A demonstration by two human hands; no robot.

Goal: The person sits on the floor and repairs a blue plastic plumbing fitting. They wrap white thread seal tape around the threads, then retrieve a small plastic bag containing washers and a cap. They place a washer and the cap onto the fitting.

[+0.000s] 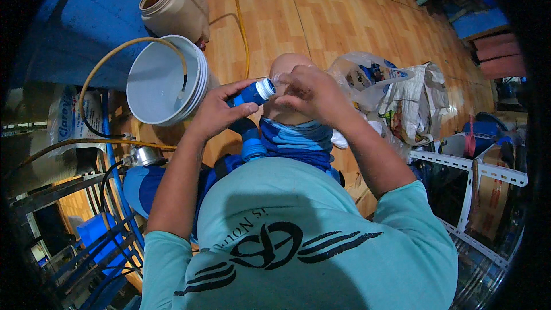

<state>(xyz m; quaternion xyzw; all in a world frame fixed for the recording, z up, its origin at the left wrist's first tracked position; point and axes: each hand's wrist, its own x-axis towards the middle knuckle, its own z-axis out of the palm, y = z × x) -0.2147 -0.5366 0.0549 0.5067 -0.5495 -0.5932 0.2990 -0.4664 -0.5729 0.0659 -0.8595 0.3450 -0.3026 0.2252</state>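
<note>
My left hand (229,103) is wrapped round a blue plastic fitting (245,96) whose white threaded end (265,89) faces up and right. Just right of that end is my right hand (307,95), fingers curled, slightly blurred; whatever may lie between its fingertips is hard to make out. Below my hands, another blue pipe piece (252,146) lies between my legs, against my blue shorts (293,140). My bare knee (290,60) shows behind the right hand.
A white bucket (149,92) with a hose stands left, a jug (178,20) behind it. Plastic bags (373,89) and a woven sack (416,103) lie right on wood-patterned flooring (298,6). A metal rack (488,166) is at right, pipes (108,172) and a metal housing (143,152) left.
</note>
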